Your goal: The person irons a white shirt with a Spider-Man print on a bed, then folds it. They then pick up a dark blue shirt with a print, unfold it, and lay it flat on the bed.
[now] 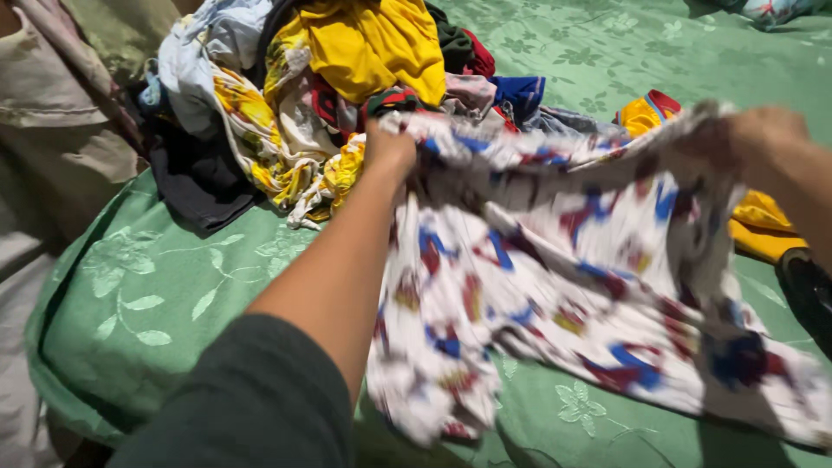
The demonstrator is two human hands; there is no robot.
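Observation:
A white garment (555, 286) printed with red, blue and yellow shapes hangs stretched between both my hands above the bed, blurred by motion. My left hand (390, 149) grips its upper left edge, close to the heap of clothes. My right hand (763, 139) grips its upper right edge, near a yellow garment (763, 227). The cloth's lower part drapes down onto the green bedspread (173, 286).
A heap of mixed clothes (347, 78) lies at the back, with a yellow top, floral pieces and a dark garment (199, 182). A black object (810, 290) sits at the right edge. Beige fabric (52, 104) lies at the far left, off the bed's edge.

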